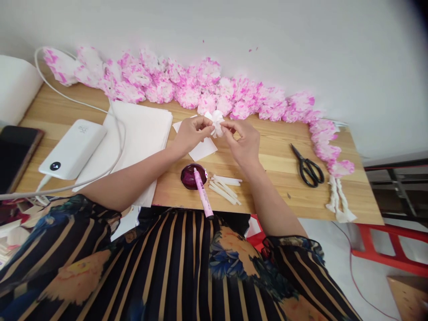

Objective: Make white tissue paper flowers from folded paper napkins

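Between my two hands, over the middle of the table, is a white paper flower (216,121) with ruffled petals. My left hand (194,133) pinches its left side with thumb and finger. On its right side the fingertips of my right hand (244,139) pinch the petals. Small white paper sheets (204,150) lie on the wood just below the flower. Closer to me sits a small dark dish (189,177) with purple-red in it, and a pink marker (203,192) rests across its rim. Several short white sticks (225,189) lie beside the dish.
Pink-and-white paper flowers (187,96) line the wall side of the table (274,183). Black scissors (307,167) lie on the right. Leftward are a white paper stack (143,122), a power bank (73,149) with a cable, a phone (18,154) and a white roll (16,89).
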The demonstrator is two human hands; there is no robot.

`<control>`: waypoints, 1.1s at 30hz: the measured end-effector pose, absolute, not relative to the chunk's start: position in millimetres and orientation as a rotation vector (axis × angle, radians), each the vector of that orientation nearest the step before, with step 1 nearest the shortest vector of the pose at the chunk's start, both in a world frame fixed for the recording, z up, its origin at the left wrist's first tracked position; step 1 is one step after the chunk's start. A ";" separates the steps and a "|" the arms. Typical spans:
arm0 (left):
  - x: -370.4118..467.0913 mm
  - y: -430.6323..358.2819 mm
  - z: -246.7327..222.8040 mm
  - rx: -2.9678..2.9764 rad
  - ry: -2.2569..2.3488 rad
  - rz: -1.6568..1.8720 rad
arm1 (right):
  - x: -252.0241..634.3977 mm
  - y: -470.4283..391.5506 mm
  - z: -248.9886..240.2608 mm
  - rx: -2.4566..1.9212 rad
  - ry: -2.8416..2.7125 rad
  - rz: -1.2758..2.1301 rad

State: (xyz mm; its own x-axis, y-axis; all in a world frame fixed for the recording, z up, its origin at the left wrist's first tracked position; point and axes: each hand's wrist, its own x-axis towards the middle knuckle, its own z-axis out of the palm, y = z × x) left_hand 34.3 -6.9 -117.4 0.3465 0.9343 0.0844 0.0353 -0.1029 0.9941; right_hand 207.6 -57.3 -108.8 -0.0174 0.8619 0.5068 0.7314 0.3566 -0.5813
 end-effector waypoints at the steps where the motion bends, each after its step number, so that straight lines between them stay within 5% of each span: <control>1: 34.4 -6.3 -118.0 1.442 0.926 0.987 | 207.8 -57.5 -108.1 -1.403 -1.788 0.162; 33: 32.7 -9.9 -113.6 1.557 0.916 0.944 | 210.9 -54.4 -114.0 -1.435 -1.927 0.056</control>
State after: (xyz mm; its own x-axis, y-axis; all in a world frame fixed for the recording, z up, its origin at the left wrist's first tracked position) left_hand 32.7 -9.9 -113.6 0.3960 0.9114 0.1117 0.0845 -0.1573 0.9839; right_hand 210.9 -54.4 -114.0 -0.1194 0.8483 0.5160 0.8171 0.3791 -0.4343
